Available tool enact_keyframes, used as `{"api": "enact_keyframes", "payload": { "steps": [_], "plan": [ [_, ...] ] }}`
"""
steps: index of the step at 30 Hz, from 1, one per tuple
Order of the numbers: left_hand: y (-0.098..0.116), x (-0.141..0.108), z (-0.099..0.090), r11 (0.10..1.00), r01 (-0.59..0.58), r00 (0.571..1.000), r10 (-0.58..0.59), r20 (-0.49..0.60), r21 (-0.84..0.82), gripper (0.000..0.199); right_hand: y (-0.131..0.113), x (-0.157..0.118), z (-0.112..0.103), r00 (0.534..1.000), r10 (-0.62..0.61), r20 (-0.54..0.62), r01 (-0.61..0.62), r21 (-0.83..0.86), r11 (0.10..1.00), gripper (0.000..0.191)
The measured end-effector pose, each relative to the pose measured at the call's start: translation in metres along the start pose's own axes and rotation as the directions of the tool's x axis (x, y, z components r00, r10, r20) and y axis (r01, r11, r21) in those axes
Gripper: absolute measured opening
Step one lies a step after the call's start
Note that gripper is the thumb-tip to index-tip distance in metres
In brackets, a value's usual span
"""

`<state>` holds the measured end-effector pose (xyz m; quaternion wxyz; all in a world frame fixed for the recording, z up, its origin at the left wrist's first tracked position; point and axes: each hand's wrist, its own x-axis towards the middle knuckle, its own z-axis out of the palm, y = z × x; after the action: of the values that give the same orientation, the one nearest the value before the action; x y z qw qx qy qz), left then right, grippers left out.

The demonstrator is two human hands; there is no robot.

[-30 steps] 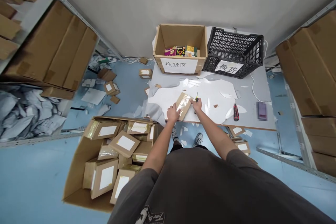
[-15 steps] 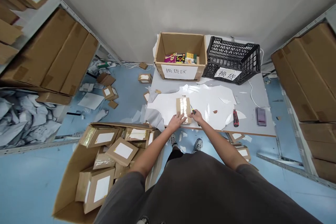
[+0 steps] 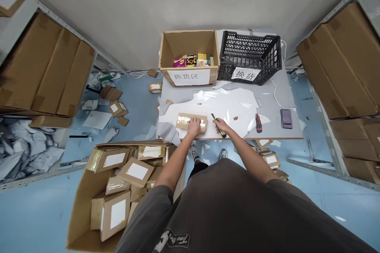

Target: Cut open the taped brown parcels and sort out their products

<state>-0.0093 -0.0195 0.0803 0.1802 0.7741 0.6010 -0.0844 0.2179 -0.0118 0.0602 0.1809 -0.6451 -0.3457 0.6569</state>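
Observation:
A small taped cardboard box [image 3: 183, 121] lies lengthwise across the front of the white table [image 3: 270, 124]. My left hand [image 3: 194, 127] rests over its right half, fingers bent onto the top and far side. Apart from the box, to its right, my right hand [image 3: 221, 125] is closed around a yellow and black utility knife [image 3: 223, 134], its tip pointing up and left. Farther right lies a red and black cutter [image 3: 258, 123] that neither hand touches.
Behind the work stand an open carton [image 3: 190, 77] holding several colourful packs and a black plastic crate [image 3: 249, 57]. A large carton [image 3: 77, 205] full of parcels stands at my left. A phone [image 3: 286, 118] lies at the table's right; paper scraps are scattered about.
The box has turned from lengthwise away from me to sideways and shifted left. My right hand with the knife has moved off the box, while my left hand stays on it.

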Motion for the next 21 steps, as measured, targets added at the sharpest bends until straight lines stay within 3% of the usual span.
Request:
{"api": "enact_keyframes", "payload": {
  "steps": [3, 8, 11, 14, 17, 21],
  "plan": [
    [0.001, 0.004, 0.002, 0.999, 0.027, 0.999, -0.026, 0.038, -0.022, 0.064, 0.018, -0.017, 0.0, 0.993, 0.036, 0.11, -0.029, -0.071, 0.997, 0.026],
    [-0.001, -0.001, 0.004, 0.998, -0.058, 0.998, 0.058, -0.033, -0.013, 0.056, 0.02, -0.019, 0.002, 0.977, -0.103, 0.189, 0.164, -0.344, 0.924, 0.029],
    [-0.002, -0.007, 0.009, 0.995, -0.081, 0.996, 0.079, -0.042, -0.054, 0.063, 0.011, -0.013, -0.001, 0.962, -0.166, 0.219, 0.259, -0.52, 0.814, 0.026],
    [-0.006, -0.009, 0.016, 0.988, -0.105, 0.994, 0.103, -0.027, -0.111, 0.064, 0.0, -0.005, 0.0, 0.938, -0.243, 0.248, 0.347, -0.687, 0.639, 0.018],
    [-0.01, -0.007, 0.02, 0.981, -0.127, 0.992, 0.127, -0.014, -0.147, 0.066, -0.009, 0.003, 0.002, 0.934, -0.244, 0.26, 0.35, -0.802, 0.484, 0.016],
    [-0.011, 0.002, 0.02, 0.981, -0.121, 0.992, 0.124, 0.012, -0.15, 0.078, -0.019, 0.014, -0.006, 0.93, -0.206, 0.304, 0.366, -0.823, 0.435, 0.016]
  ]
}}
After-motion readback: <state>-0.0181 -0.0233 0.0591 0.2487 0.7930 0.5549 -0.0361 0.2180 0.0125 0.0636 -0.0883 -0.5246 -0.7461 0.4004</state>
